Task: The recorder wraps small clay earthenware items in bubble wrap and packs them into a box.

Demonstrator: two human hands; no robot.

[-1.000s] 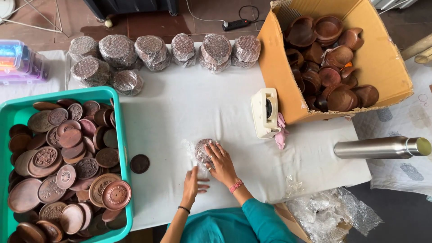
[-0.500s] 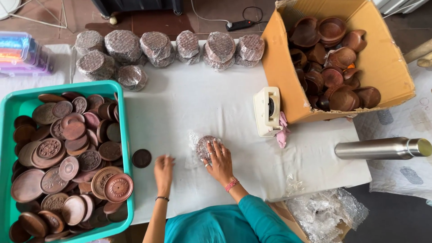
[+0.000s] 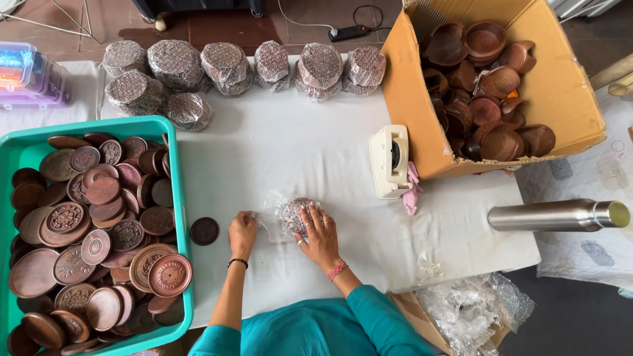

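On the white table, my right hand point(image 3: 320, 234) presses down on a small round brown piece half wrapped in clear bubble wrap point(image 3: 290, 212). My left hand point(image 3: 242, 232) pinches the loose left edge of that wrap, pulling it flat on the cloth. A single dark brown clay disc point(image 3: 204, 231) lies just left of my left hand, beside the teal crate point(image 3: 179, 217).
The teal crate at the left holds several brown clay discs and lids. Several bubble-wrapped bundles point(image 3: 224, 64) line the far edge. A cardboard box point(image 3: 567, 99) of clay bowls stands at the right, with a white tape dispenser point(image 3: 390, 161) beside it and a steel bottle point(image 3: 557, 215) nearer me.
My left hand moved left toward the lone disc, then came back to grip the wrap's edge. My right hand stayed on the wrapped piece.
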